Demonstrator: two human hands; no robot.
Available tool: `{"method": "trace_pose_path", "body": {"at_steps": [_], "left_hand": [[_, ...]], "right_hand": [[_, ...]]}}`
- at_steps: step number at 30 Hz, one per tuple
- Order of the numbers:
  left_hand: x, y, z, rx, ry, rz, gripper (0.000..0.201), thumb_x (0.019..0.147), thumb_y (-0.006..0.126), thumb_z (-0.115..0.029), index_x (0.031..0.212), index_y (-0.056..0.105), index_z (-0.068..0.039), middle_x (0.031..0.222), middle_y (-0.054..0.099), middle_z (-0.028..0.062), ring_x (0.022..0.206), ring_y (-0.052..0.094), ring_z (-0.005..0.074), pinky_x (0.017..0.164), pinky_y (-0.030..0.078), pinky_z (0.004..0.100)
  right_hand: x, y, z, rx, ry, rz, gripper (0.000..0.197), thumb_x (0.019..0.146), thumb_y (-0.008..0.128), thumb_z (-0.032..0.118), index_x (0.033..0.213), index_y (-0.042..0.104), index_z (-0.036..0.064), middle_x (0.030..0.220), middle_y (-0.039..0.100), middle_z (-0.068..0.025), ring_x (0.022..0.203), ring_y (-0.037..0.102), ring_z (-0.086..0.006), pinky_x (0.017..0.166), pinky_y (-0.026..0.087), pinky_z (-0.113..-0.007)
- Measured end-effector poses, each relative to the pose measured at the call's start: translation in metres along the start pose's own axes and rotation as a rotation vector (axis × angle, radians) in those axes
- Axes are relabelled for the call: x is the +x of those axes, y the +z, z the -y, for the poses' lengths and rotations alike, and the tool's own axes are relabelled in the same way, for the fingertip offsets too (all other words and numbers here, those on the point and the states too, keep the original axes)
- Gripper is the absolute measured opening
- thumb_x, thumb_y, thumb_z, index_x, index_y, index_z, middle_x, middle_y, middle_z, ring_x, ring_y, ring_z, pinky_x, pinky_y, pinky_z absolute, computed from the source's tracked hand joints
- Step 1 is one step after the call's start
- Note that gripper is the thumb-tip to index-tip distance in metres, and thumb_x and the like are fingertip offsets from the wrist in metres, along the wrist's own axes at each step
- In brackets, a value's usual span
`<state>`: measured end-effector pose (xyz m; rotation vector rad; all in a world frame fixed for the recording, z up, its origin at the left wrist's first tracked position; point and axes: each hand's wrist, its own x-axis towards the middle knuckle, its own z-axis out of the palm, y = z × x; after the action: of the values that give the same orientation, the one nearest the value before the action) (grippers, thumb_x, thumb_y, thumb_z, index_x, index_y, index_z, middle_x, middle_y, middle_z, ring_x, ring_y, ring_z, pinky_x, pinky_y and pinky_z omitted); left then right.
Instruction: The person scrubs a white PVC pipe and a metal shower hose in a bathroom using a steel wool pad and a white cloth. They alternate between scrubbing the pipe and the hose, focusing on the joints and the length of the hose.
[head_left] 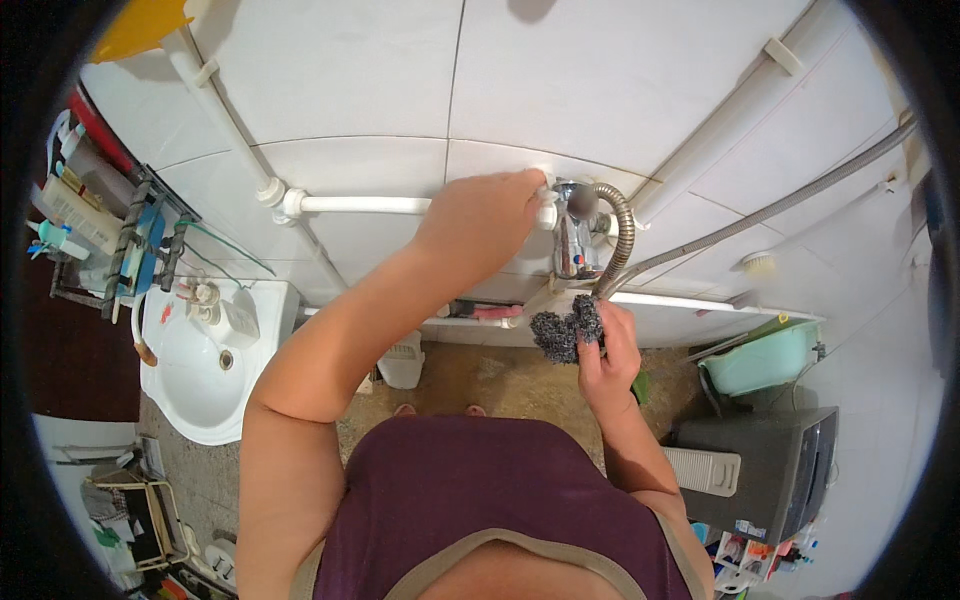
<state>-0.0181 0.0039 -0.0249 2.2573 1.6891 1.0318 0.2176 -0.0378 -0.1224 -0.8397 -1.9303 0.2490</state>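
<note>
My left hand (490, 215) is closed over the end of a white wall pipe (365, 204), its fingertips at the white fitting (547, 210) beside a chrome mixer tap (575, 240). Part of the pipe is hidden under that hand. My right hand (612, 355) pinches a dark grey, curly scouring pad (560, 335) just below the tap. A ribbed metal shower hose (622, 235) loops off the tap's right side, passes close above the pad and runs up to the right.
At left, a white washbasin (190, 390) holds a white pump bottle (228, 322), with a crowded shelf (110, 240) above it. To the right are a mint-green basin (760, 360) and a grey washing machine (770, 470). A thin white pipe (700, 303) runs low along the tiled wall.
</note>
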Motion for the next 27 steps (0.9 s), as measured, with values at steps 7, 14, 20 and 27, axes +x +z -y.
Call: {"method": "trace_pose_path", "body": {"at_steps": [7,14,20,27], "left_hand": [[-0.004,0.019,0.008,-0.063,0.208,-0.284,0.027,0.085,0.059,-0.009,0.111,0.056,-0.004,0.086,0.063,0.0151,0.084,0.06,0.0331,0.07,0.047,0.0421],[0.019,0.002,-0.018,-0.324,0.185,-0.134,0.041,0.082,0.054,-0.001,0.123,0.051,-0.003,0.102,0.062,0.0209,0.093,0.06,0.0368,0.08,0.048,0.0412],[0.048,0.004,-0.034,-0.348,0.312,0.17,0.054,0.078,0.047,0.004,0.131,0.044,-0.004,0.101,0.062,0.0242,0.091,0.06,0.0411,0.079,0.048,0.0454],[0.03,0.0,-0.03,-0.334,0.139,0.209,0.054,0.079,0.05,0.001,0.132,0.039,-0.006,0.096,0.061,0.0251,0.086,0.06,0.0423,0.073,0.046,0.048]], "right_hand": [[0.0,-0.007,0.001,-0.044,0.015,-0.027,0.03,0.078,0.06,-0.005,0.108,0.059,-0.0082,0.104,0.061,-0.0204,0.094,0.06,-0.0315,0.086,0.046,-0.035],[0.004,-0.007,0.002,-0.023,-0.009,-0.032,0.036,0.073,0.058,-0.007,0.109,0.058,-0.0088,0.104,0.06,-0.0221,0.092,0.058,-0.0348,0.084,0.047,-0.038],[0.002,-0.01,0.003,-0.047,0.007,-0.064,0.03,0.078,0.058,-0.005,0.108,0.058,-0.0083,0.105,0.061,-0.0212,0.093,0.059,-0.0324,0.086,0.047,-0.037],[0.002,-0.015,0.006,-0.037,0.022,-0.064,0.037,0.073,0.058,-0.009,0.11,0.058,-0.008,0.105,0.06,-0.023,0.094,0.059,-0.0355,0.085,0.047,-0.04]]}}
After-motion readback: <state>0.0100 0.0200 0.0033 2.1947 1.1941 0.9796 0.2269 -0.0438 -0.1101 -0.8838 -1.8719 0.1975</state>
